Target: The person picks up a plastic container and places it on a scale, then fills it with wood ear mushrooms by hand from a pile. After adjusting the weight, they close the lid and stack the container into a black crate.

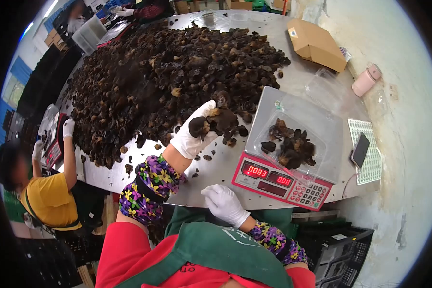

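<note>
My left hand (192, 137), in a white glove, is closed around a clump of wood ear mushrooms (221, 122), held over the near edge of a large pile of wood ear mushrooms (177, 72). Also gloved, my right hand (224, 205) rests by the table's front edge with its fingers curled in and nothing visible in them. To its right stands a red and grey digital scale (285, 185), its display showing 0.083 and 0.00. A clear plastic tray (317, 144) on the scale's plate holds several dark mushrooms (293, 149).
A cardboard box (317, 43), clear containers (324, 84), a pink bottle (367, 80) and a phone (360, 150) on a label sheet (369, 168) lie at the right. A person in yellow (53, 199) works at another scale (55, 149) on the left. Black crates (343, 249) stand below.
</note>
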The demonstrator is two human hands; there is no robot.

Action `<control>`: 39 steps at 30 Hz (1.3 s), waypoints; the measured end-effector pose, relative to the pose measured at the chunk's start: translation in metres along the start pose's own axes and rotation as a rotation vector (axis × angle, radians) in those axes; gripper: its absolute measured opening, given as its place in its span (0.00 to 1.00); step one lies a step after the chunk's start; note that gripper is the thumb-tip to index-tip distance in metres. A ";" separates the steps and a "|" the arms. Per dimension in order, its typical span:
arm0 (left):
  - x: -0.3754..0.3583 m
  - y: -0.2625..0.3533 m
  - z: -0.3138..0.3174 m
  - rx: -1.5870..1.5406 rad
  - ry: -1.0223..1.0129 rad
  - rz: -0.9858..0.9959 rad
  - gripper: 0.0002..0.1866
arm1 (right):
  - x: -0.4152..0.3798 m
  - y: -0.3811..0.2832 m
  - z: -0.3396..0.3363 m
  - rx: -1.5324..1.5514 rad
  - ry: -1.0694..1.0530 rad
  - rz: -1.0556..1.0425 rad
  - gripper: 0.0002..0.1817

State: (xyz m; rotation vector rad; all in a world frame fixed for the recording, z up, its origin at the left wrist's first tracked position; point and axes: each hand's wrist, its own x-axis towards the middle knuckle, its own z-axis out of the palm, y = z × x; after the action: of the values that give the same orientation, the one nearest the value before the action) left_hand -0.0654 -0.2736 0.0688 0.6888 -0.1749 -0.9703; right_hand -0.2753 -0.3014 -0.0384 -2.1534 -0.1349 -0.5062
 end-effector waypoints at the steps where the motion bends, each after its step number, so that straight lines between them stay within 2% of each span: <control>1: 0.006 -0.004 0.001 0.005 -0.013 -0.008 0.19 | 0.000 0.000 0.000 -0.009 0.014 0.003 0.09; 3: 0.023 -0.016 0.002 0.186 -0.022 0.008 0.17 | -0.001 0.000 0.000 0.021 0.027 -0.029 0.09; 4: 0.018 -0.020 0.039 0.344 -0.085 0.116 0.14 | -0.001 0.001 -0.001 0.033 0.025 -0.048 0.10; 5: 0.010 -0.012 0.069 0.560 -0.061 0.058 0.11 | -0.001 0.001 0.000 0.015 0.043 -0.026 0.10; 7: 0.006 -0.024 0.107 0.819 -0.092 0.070 0.09 | -0.002 0.001 0.000 0.040 0.022 -0.052 0.09; 8: 0.023 -0.042 0.105 1.165 -0.263 0.547 0.09 | -0.001 -0.001 -0.003 0.041 0.022 -0.030 0.08; 11: 0.037 -0.068 0.120 1.617 -0.497 0.736 0.13 | -0.003 0.003 0.003 0.081 -0.019 0.019 0.08; 13: 0.034 -0.078 0.126 1.707 -0.559 0.654 0.19 | -0.005 0.004 0.000 0.093 -0.060 0.052 0.08; 15: 0.025 -0.073 0.134 1.750 -0.517 0.734 0.21 | -0.005 0.002 -0.005 0.141 -0.121 0.092 0.08; 17: 0.021 -0.061 0.131 1.705 -0.457 0.743 0.22 | -0.008 -0.006 -0.015 0.154 -0.061 0.071 0.07; 18: 0.020 -0.056 0.124 1.608 -0.406 0.713 0.22 | -0.011 -0.010 -0.022 0.198 -0.025 0.047 0.07; 19: 0.016 -0.046 0.123 1.487 -0.371 0.593 0.18 | -0.014 -0.015 -0.031 0.244 0.007 0.021 0.07; 21: 0.021 -0.039 0.101 1.176 -0.349 0.484 0.15 | -0.017 -0.034 -0.065 0.209 0.040 0.005 0.08; 23: 0.021 -0.031 0.085 1.133 -0.301 0.457 0.15 | -0.020 -0.049 -0.100 0.179 0.175 0.031 0.10; 25: 0.016 -0.029 0.077 1.142 -0.236 0.464 0.13 | -0.020 -0.062 -0.136 0.103 0.262 0.013 0.12; 28: 0.005 -0.030 0.065 1.219 -0.092 0.468 0.11 | -0.024 -0.072 -0.180 -0.201 0.374 0.039 0.12; 31: 0.000 -0.033 0.038 1.217 -0.019 0.480 0.10 | -0.030 -0.065 -0.196 -0.473 0.522 0.072 0.15; 34: -0.011 -0.022 0.000 1.365 0.113 0.602 0.10 | -0.036 -0.066 -0.191 -0.441 0.547 0.117 0.14; 38: -0.031 0.003 -0.052 1.543 0.436 0.648 0.10 | -0.037 -0.060 -0.170 -0.409 0.460 0.070 0.14; 39: -0.032 0.008 -0.064 1.554 0.455 0.647 0.10 | -0.036 -0.058 -0.167 -0.436 0.438 0.055 0.14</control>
State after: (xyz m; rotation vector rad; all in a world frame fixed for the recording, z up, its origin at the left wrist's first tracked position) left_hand -0.0509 -0.2155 0.0288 2.0692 -0.7194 0.1516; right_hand -0.3757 -0.3970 0.0769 -2.3915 0.3034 -1.0356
